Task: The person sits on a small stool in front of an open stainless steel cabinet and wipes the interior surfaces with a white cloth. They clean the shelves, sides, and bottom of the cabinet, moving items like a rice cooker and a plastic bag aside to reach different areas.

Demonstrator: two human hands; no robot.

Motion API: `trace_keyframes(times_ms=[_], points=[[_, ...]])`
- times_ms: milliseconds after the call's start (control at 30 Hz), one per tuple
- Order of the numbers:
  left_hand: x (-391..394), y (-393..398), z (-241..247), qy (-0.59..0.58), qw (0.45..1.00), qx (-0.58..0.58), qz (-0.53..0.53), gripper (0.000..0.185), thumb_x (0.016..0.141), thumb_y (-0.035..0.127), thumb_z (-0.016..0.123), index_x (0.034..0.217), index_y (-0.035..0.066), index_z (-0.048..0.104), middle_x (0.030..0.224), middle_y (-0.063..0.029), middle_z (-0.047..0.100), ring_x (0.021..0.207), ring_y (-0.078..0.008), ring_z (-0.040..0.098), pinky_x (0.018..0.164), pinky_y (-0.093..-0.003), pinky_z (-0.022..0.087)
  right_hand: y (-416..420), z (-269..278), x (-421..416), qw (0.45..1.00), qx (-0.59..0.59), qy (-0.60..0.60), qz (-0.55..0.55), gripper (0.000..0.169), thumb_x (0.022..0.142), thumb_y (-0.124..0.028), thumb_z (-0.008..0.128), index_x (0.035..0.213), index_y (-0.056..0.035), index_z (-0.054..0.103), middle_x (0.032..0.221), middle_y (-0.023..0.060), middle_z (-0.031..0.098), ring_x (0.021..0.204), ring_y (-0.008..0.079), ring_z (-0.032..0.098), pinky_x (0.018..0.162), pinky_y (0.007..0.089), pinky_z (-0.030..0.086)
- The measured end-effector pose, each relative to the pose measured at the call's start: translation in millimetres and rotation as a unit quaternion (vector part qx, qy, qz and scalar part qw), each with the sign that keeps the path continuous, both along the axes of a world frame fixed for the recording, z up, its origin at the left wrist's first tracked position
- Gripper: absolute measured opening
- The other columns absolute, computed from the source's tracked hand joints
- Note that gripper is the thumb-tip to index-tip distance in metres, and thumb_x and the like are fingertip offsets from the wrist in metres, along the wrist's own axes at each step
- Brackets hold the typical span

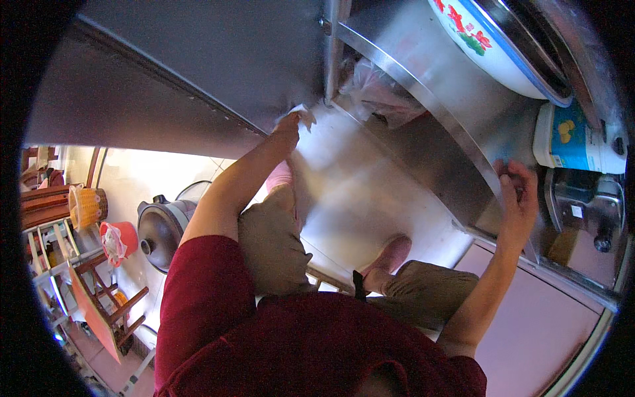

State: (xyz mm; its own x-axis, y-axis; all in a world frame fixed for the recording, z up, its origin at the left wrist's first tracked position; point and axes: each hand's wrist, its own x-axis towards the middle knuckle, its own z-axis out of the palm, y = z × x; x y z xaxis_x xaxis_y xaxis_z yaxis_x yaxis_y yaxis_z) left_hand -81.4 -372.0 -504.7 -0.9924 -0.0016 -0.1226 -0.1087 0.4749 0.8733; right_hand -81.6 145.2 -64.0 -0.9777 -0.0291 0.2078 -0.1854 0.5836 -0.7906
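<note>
My left hand [287, 128] is closed on a crumpled white tissue or cloth [302, 113], low beside the dark panel [208, 54] and near the foot of a metal post [333, 54]. On the right, my right hand [518, 186] is at the edge of a curved-looking metal shelf [436, 104], its fingers bent; whether they grip the edge cannot be told. Close to that hand stand a white plastic jug with a blue label [575, 139] and a metal appliance [585, 203]. Behind the shelf edge lies a clear plastic bag [377, 89].
A white enamel basin with a blue rim [496, 54] sits on the shelf at upper right. At left are a dark lidded pot [161, 233], a red bucket with a bag [119, 240], a yellow basket [87, 207] and a wooden stool [96, 312]. My slippered feet rest on the floor below.
</note>
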Motion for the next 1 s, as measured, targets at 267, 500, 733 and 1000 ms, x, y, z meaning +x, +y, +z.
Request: trace_keyframes(times_ms=[267,500,733,1000], points=[[76,45,282,0.012,0.879,-0.471,-0.074,0.032,0.081,0.015,0.056,0.108,0.003,0.067,0.116,-0.009,0.061,0.119,-0.0235,0.05,0.089,-0.0281,0.046,3,-1,-1,0.998,-0.066,-0.01,0.016,0.029,0.087,-0.007,0.066,0.116,-0.0063,0.063,0.105,0.0032,0.061,0.093,0.0123,0.056,0.087,0.0256,0.044],[74,60,510,0.218,0.634,-0.736,-0.09,0.018,0.082,0.014,0.058,0.095,0.012,0.07,0.098,-0.003,0.066,0.105,-0.02,0.056,0.098,-0.0378,0.038,0,7,5,0.999,-0.044,0.017,0.022,0.028,0.086,-0.007,0.066,0.114,-0.0064,0.064,0.103,0.0018,0.061,0.089,0.0121,0.055,0.085,0.0252,0.044],[43,77,545,0.343,0.605,-0.718,-0.007,0.035,0.096,0.038,0.05,0.117,0.014,0.065,0.133,-0.0029,0.056,0.131,-0.0213,0.042,0.102,-0.0365,0.035,7,-4,-3,0.997,-0.038,0.048,0.043,0.025,0.088,-0.006,0.064,0.113,-0.0055,0.064,0.103,0.0019,0.06,0.092,0.0115,0.055,0.085,0.0242,0.044],[30,81,429,0.12,0.563,-0.785,-0.227,0.031,0.084,0.022,0.058,0.113,0.016,0.067,0.114,-0.0028,0.063,0.11,-0.0209,0.054,0.1,-0.0393,0.035,5,-3,-4,0.994,-0.045,0.086,0.044,0.023,0.084,-0.007,0.066,0.107,-0.0053,0.065,0.097,0.0055,0.061,0.084,0.0152,0.058,0.078,0.0271,0.047]])
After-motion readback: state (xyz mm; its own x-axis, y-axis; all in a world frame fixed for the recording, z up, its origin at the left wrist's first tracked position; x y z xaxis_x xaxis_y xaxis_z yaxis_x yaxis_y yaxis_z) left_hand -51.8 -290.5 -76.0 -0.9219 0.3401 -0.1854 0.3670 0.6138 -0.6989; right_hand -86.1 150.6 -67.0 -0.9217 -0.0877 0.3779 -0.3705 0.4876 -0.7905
